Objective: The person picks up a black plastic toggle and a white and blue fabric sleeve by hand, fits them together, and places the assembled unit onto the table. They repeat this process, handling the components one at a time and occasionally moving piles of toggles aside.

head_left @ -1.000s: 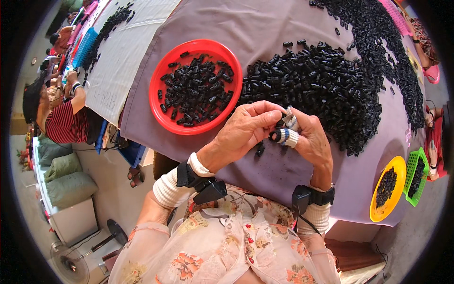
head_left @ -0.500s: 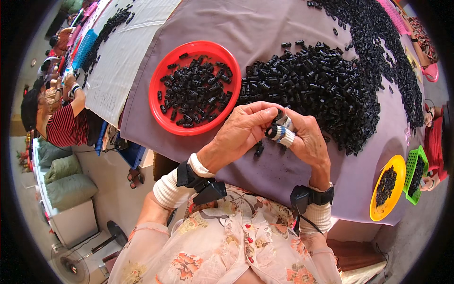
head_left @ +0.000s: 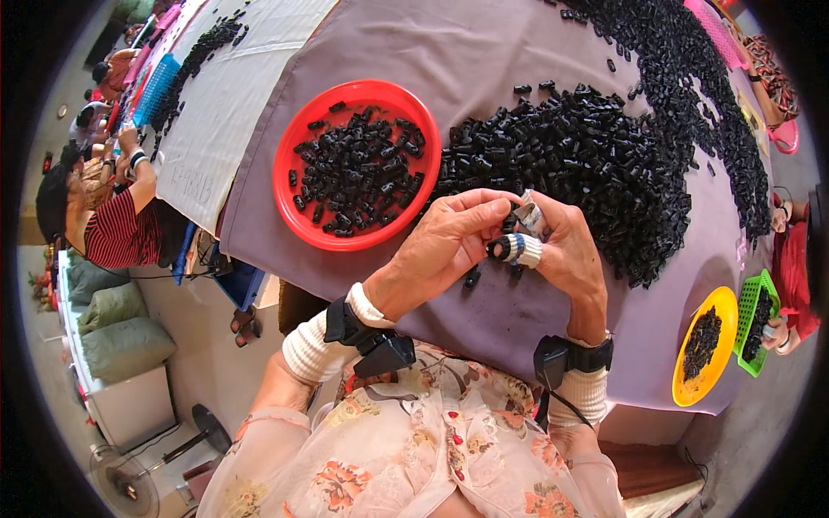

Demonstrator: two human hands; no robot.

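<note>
My two hands meet above the near edge of the cloth-covered table. My left hand [head_left: 445,246] is closed in a pinch, thumb against forefinger, on a small black plastic part [head_left: 509,223] mostly hidden by the fingers. Closed on the same part from the other side is my right hand [head_left: 570,255]; its thumb wears a white and blue striped finger sleeve [head_left: 522,249] and its forefinger a greyish wrap [head_left: 530,216]. Just beyond the hands lies a big heap of black plastic parts [head_left: 570,164]. Left of it a red round tray [head_left: 287,203] holds many like parts.
A yellow plate [head_left: 727,302] and a green basket [head_left: 749,367] with black parts stand at the right edge. More parts spread along the far right. Co-workers sit at the left, one in a striped shirt [head_left: 125,229], and at the right. A fan [head_left: 125,483] stands lower left.
My right thumb has shifted slightly and its forefinger wrap shows more. Both hands stay close together at the same spot.
</note>
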